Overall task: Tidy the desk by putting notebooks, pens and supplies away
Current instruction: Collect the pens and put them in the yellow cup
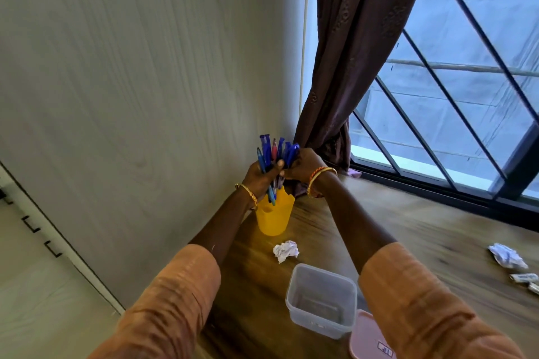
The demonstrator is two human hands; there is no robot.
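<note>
A bunch of pens [272, 151], mostly blue with one red, is held upright just above a yellow pen cup [274, 217] in the far corner of the wooden desk [408, 230]. My left hand [259, 176] grips the bunch around its middle, and the pen tips point down into the cup's mouth. My right hand [304, 165] pinches the pens on the right side of the bunch near their caps.
A crumpled paper ball [285, 251] lies in front of the cup. A clear plastic box [320, 300] stands open near me beside its pink lid [370, 338]. More crumpled paper [507, 255] and small tubes [525, 278] lie at right. Wall left, brown curtain [350, 67] and barred window behind.
</note>
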